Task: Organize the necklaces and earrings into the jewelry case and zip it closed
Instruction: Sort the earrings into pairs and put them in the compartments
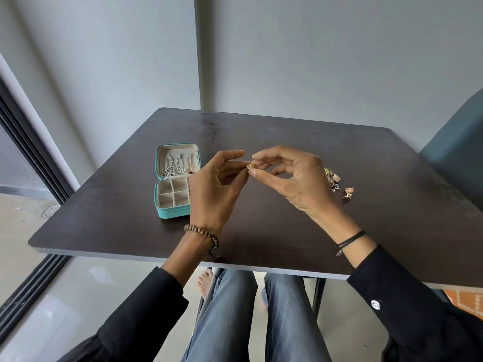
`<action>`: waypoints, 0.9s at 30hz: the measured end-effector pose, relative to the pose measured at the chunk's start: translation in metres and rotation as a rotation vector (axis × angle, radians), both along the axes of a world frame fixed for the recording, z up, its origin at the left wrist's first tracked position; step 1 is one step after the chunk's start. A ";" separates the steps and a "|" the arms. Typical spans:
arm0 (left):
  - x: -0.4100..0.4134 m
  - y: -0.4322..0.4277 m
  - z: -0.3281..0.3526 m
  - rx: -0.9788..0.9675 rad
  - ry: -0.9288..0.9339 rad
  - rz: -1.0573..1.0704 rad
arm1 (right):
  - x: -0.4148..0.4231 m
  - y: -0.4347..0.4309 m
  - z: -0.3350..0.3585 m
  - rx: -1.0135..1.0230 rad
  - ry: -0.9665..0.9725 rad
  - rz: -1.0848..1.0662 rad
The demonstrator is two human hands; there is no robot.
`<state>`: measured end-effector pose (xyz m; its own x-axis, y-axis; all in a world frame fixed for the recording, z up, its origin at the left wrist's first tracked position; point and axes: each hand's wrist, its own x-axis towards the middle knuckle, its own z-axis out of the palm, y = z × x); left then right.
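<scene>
Tabletop (261, 231) of dark wood carries all the things, and a blue-green chair (457, 145) stands at its side beyond the right hand (295, 178). The jewelry case (173, 212), turquoise outside and cream inside, lies open just to the outer side of the left hand (217, 189); this hand hides a part of the near half with the small compartments. In the lid half, farther from the left hand, several thin necklaces (173, 167) hang in a row. Both hands are raised over the middle of the tabletop with their fingertips meeting. Together they pinch one small gold earring (249, 166), the other fingers loosely curled. A little pile of earrings (331, 177) lies on the tabletop just behind the right hand, and one more gold earring (348, 192) lies apart beside this pile. The left wrist wears a brown bead bracelet (203, 231), the right wrist a black cord (350, 240).
</scene>
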<state>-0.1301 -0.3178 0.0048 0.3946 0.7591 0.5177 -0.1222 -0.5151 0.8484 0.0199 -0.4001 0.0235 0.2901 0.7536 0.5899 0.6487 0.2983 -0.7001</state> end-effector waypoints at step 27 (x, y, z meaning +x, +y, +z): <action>-0.094 0.056 -0.056 -0.008 0.267 0.377 | -0.053 0.065 -0.016 -0.336 -0.217 0.145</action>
